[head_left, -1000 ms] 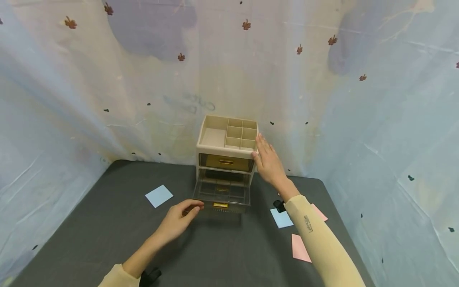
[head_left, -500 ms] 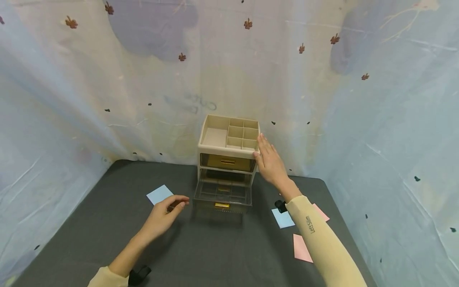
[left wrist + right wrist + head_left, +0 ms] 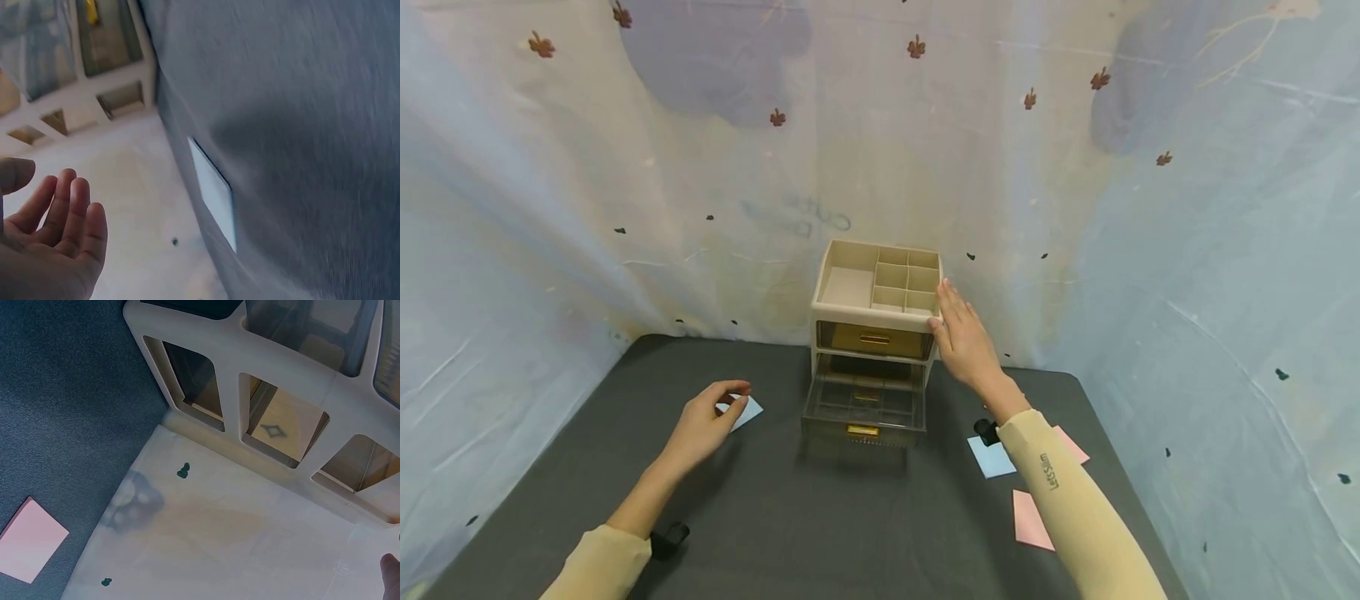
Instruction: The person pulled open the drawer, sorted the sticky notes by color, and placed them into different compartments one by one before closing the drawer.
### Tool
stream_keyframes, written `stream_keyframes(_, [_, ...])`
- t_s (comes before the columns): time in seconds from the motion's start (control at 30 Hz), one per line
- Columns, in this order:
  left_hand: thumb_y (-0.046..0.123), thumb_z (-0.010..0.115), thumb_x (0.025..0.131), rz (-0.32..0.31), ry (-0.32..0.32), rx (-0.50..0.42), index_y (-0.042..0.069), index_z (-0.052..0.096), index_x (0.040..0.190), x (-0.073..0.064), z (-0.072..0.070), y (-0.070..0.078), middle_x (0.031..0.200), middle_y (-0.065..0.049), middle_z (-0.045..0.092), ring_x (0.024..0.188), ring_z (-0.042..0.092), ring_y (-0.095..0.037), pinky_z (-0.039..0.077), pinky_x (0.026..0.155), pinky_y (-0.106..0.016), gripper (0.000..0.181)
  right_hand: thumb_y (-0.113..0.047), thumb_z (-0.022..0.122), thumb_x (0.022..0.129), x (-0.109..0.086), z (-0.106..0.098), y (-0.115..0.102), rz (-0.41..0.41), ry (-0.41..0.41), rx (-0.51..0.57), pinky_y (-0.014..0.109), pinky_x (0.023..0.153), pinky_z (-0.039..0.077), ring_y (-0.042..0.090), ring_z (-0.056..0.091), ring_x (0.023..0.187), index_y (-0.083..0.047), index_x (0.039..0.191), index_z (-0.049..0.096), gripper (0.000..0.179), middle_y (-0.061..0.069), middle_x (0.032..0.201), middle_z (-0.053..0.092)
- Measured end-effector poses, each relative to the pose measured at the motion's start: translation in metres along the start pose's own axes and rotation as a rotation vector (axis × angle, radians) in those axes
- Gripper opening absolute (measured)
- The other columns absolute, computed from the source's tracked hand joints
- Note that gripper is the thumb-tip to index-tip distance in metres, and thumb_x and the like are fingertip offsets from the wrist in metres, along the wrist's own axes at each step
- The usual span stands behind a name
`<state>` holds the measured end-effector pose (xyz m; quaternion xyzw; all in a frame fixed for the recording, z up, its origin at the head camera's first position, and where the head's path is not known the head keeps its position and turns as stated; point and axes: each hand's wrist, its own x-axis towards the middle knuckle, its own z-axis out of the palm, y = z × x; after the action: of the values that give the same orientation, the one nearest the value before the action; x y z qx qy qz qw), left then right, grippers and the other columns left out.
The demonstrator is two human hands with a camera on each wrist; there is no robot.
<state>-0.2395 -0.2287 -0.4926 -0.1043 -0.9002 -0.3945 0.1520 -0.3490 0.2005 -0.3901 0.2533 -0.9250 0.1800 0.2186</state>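
A cream desk organizer (image 3: 872,312) with a divided open top stands at the back middle of the dark table. Below its closed upper drawer (image 3: 874,339), a clear drawer (image 3: 863,412) with a gold handle is pulled out. My right hand (image 3: 966,350) lies with straight fingers against the organizer's upper right side; only a fingertip (image 3: 390,578) shows in the right wrist view. To the left, my left hand (image 3: 703,421) holds nothing, its fingers loosely bent, and partly covers a light blue sticky note pad (image 3: 747,412). In the left wrist view that pad (image 3: 212,194) lies apart from the fingers (image 3: 94,231).
On the right side of the table lie another blue sticky note pad (image 3: 991,457), a pink pad (image 3: 1032,521) and a second pink one (image 3: 1071,444) partly behind the right sleeve. A patterned cloth (image 3: 880,150) hangs behind the table and along its sides.
My left hand has moved from the front left corner of the pulled-out drawer leftward to the blue pad. The right hand stays against the organizer, and the drawer has not visibly moved.
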Motion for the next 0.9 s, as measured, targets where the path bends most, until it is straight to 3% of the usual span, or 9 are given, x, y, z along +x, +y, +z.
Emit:
stream_keyframes(0.2, [0.021,0.057,0.109,-0.007,-0.008,0.069,-0.001,0.061,0.138,0.015,-0.008,-0.027,0.127,-0.019,0.064,0.109,0.063,-0.035,0.055,0.081,-0.049,0.036,-0.034,0.036,0.114,0.0,-0.001,0.0,-0.003,0.01,0.002,0.058,0.126,0.019,0.035,0.021,0.158,-0.002,0.166,0.016,0.064,0.012,0.173,0.013])
stream_keyframes(0.37, [0.021,0.058,0.108,-0.035,-0.061,0.109,-0.004,0.058,0.141,0.024,-0.012,-0.048,0.135,-0.026,0.058,0.114,0.062,-0.043,0.056,0.084,-0.058,0.041,-0.042,0.029,0.114,0.001,0.0,0.002,-0.005,0.008,0.0,0.059,0.126,0.019,0.035,0.02,0.158,-0.002,0.166,0.016,0.067,0.012,0.174,0.012])
stream_keyframes(0.67, [0.022,0.063,0.106,-0.086,-0.159,0.165,-0.007,0.057,0.141,0.036,-0.018,-0.07,0.136,-0.031,0.056,0.113,0.061,-0.045,0.055,0.086,-0.059,0.046,-0.045,0.026,0.114,0.001,0.001,0.002,-0.01,0.008,-0.001,0.058,0.126,0.019,0.034,0.02,0.158,-0.003,0.166,0.016,0.068,0.011,0.174,0.012])
stream_keyframes(0.9, [0.024,0.071,0.101,-0.069,-0.198,0.221,-0.01,0.06,0.134,0.041,-0.017,-0.081,0.121,-0.031,0.061,0.106,0.062,-0.044,0.054,0.081,-0.057,0.049,-0.048,0.023,0.114,0.001,0.001,0.002,-0.006,-0.003,-0.002,0.057,0.127,0.018,0.033,0.018,0.159,-0.004,0.167,0.014,0.07,0.011,0.174,0.011])
